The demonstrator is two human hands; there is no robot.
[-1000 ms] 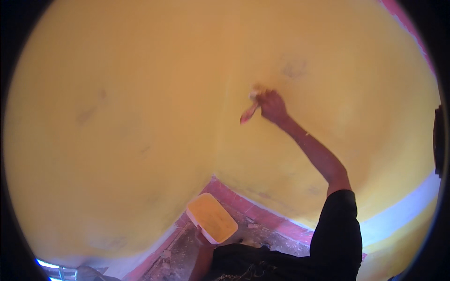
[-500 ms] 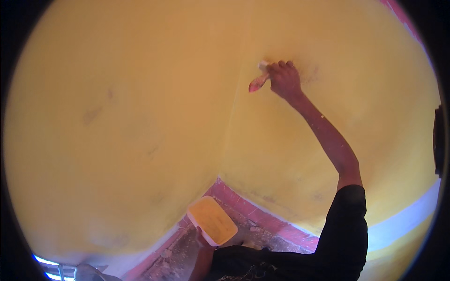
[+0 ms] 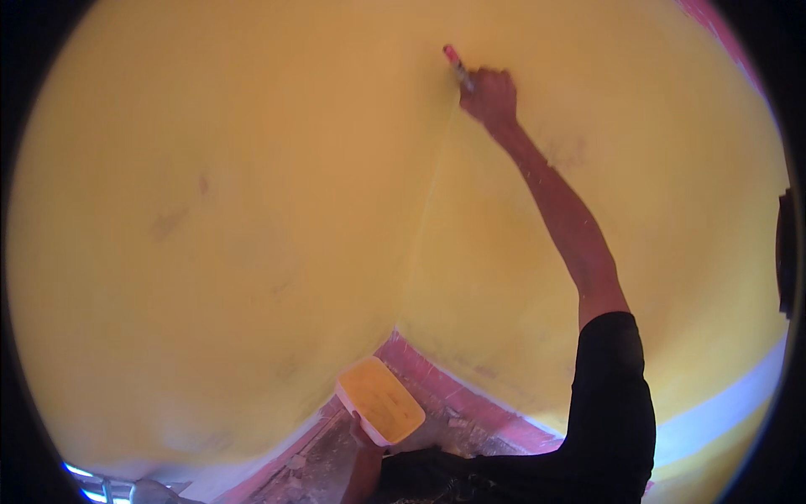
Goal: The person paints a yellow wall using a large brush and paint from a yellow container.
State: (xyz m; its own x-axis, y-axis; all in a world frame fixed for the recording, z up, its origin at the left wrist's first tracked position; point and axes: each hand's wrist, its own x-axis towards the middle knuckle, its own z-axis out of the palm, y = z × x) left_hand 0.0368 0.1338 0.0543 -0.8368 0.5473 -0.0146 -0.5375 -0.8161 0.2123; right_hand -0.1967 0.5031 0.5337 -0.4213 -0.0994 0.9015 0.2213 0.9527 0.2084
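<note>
My right hand (image 3: 489, 97) is high on the yellow wall (image 3: 252, 151), near the faint corner line, closed on a paintbrush (image 3: 452, 59). The brush's pink-tipped handle points up and left; its bristles are hidden behind my fingers. Low in the view, my left hand (image 3: 361, 433) grips the side of a white rectangular tub (image 3: 382, 399) with yellow inside, held at my dark-clothed body.
A pink skirting band (image 3: 432, 374) meets at the corner below, above a dusty floor (image 3: 306, 470) with debris. A pale band (image 3: 718, 395) crosses the right wall. A dark object (image 3: 785, 252) sits at the right rim, and some grey objects (image 3: 155, 491) at the lower left.
My right hand has moved up the wall, then slightly left, and the brush handle has swung from pointing down-left to up-left. The tub has shifted only slightly down in view.
</note>
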